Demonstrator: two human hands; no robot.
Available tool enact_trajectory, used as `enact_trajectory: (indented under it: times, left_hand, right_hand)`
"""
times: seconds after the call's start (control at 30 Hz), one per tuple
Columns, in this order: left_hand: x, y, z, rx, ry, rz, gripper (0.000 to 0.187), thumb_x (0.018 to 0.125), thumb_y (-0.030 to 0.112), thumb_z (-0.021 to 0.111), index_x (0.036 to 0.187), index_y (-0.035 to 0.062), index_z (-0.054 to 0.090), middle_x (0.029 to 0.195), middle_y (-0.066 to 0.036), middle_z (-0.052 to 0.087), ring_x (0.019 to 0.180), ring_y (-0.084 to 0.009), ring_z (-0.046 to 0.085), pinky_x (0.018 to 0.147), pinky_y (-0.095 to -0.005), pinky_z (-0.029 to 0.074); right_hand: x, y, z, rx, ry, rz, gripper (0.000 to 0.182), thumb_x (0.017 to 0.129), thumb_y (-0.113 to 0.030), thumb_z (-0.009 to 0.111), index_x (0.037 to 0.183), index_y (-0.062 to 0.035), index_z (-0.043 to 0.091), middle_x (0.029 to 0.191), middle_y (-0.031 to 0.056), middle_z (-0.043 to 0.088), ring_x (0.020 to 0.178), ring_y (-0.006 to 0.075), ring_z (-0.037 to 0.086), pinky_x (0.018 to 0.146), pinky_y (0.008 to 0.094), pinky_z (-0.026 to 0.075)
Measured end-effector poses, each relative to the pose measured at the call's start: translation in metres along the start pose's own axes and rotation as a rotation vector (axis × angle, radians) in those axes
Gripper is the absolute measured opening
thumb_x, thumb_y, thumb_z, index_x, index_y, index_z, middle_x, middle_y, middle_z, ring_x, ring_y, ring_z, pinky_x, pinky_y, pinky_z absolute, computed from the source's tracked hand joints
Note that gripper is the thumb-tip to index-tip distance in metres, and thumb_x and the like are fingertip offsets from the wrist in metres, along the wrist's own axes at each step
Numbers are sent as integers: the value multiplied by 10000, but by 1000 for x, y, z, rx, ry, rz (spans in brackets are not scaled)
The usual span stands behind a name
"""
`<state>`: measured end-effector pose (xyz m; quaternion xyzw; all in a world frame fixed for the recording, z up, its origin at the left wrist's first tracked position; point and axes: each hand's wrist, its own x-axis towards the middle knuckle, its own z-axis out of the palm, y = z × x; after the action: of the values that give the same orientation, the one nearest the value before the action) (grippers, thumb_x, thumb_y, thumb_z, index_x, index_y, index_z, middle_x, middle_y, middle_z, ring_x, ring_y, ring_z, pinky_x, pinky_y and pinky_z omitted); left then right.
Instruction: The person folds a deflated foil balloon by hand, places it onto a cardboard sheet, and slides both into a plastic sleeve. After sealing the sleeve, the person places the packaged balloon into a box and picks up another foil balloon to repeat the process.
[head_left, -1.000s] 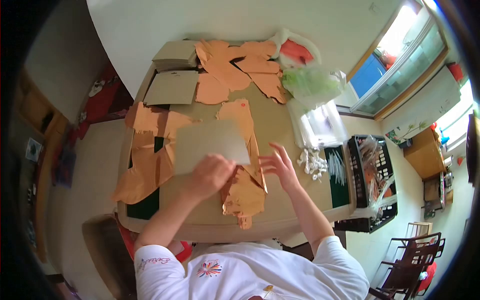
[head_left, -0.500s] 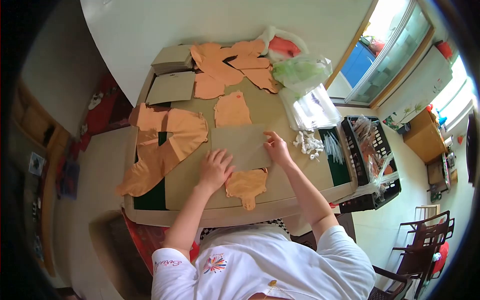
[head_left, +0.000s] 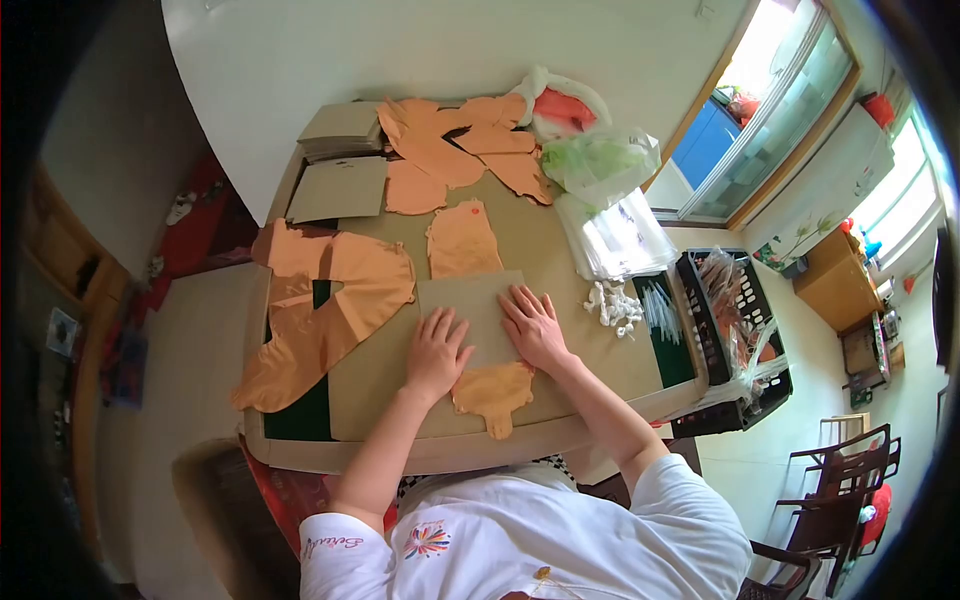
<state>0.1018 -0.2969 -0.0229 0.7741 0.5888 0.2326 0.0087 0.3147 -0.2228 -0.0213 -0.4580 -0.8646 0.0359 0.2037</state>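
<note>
A grey-brown card (head_left: pixel 480 318) lies at the middle of the table, over part of a copper-coloured foil piece (head_left: pixel 495 390) whose lower end sticks out towards me. My left hand (head_left: pixel 437 352) rests flat on the card's left side, fingers spread. On the right side of the card lies my right hand (head_left: pixel 534 328), also flat with its fingers apart. Neither hand grips anything. Another foil piece (head_left: pixel 463 240) sits just beyond the card's far edge. To the left, a large folded foil shape (head_left: pixel 350 285) is spread out.
Stacked cards (head_left: pixel 340 188) and more foil shapes (head_left: pixel 440 145) lie at the back. Clear plastic bags (head_left: pixel 620 235), a green-tinted bag (head_left: pixel 600 165), white small parts (head_left: pixel 613 308) and thin clear sticks (head_left: pixel 660 310) are on the right, beside a black crate (head_left: pixel 735 330).
My right hand has moved left from the card's right edge onto its surface and now lies flat. My left hand stays on the card. The whole view has shifted slightly.
</note>
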Motion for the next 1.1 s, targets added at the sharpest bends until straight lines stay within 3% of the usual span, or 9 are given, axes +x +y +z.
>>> enact_trajectory:
  times: [0.17, 0.37, 0.47, 0.57, 0.67, 0.73, 0.8, 0.87, 1.1]
  left_hand:
    - [-3, 0, 1, -27, 13, -14, 444, 881, 326, 601, 1260, 103, 550, 1373, -151, 450, 1326, -325, 352, 1105, -487, 268]
    - [-4, -1, 6, -19, -74, -48, 447, 902, 334, 553, 1289, 113, 531, 1400, -151, 424, 1343, -325, 329, 1115, -488, 250]
    - [-6, -2, 10, -3, -45, -36, 442, 901, 340, 552, 1277, 110, 532, 1398, -145, 425, 1344, -321, 328, 1111, -487, 256]
    - [-4, -4, 11, 1, -6, -27, 438, 897, 353, 559, 1257, 106, 539, 1389, -139, 431, 1341, -319, 332, 1105, -488, 263]
    - [-5, -3, 11, -39, -53, -45, 461, 895, 352, 564, 1285, 111, 522, 1402, -144, 412, 1345, -322, 317, 1101, -510, 257]
    - [-6, -4, 18, -51, -37, -39, 458, 892, 355, 570, 1273, 105, 529, 1386, -145, 424, 1338, -322, 323, 1095, -510, 264]
    - [-7, -5, 20, -54, -14, -30, 448, 886, 350, 579, 1256, 99, 539, 1370, -146, 433, 1333, -322, 327, 1086, -511, 272]
    - [-7, -7, 22, -56, 8, -21, 444, 877, 342, 590, 1243, 94, 547, 1361, -151, 437, 1329, -325, 330, 1080, -510, 277]
    - [-5, -6, 18, -95, 62, 9, 473, 831, 306, 638, 1227, 63, 552, 1337, -183, 452, 1296, -351, 363, 1072, -504, 289]
  right_hand:
    - [8, -2, -11, 18, -96, 38, 408, 937, -283, 506, 1319, -140, 523, 1437, 130, 410, 1347, 293, 355, 1101, 491, 270]
    - [114, 40, 8, 339, -142, 345, 363, 832, -217, 618, 1163, -71, 595, 1027, 158, 670, 939, 293, 651, 783, 383, 511]
    - [154, 35, 5, 386, -257, 500, 401, 782, -218, 666, 1140, -46, 607, 792, 138, 688, 761, 281, 680, 688, 369, 524]
    - [169, 29, -3, 251, -260, 449, 354, 743, -226, 692, 1031, -23, 652, 731, 145, 679, 733, 255, 683, 663, 374, 519]
    - [175, 31, -8, 347, -383, 459, 284, 725, -232, 706, 889, -2, 675, 717, 151, 677, 704, 267, 678, 648, 383, 518]
    - [176, 51, 13, 207, -315, 255, 225, 727, -204, 709, 832, -7, 675, 732, 139, 681, 690, 249, 673, 645, 372, 517]
    - [173, 57, 25, 266, -226, 278, 165, 732, -162, 705, 801, -15, 678, 733, 117, 683, 671, 222, 665, 628, 348, 516]
    - [172, 48, 24, 511, -99, 522, 100, 742, -108, 695, 796, -25, 683, 720, 83, 683, 649, 183, 655, 600, 309, 514]
    - [90, 49, -22, 1028, -58, 162, 49, 819, 9, 602, 837, 10, 647, 973, 90, 672, 904, 149, 609, 798, 281, 480]
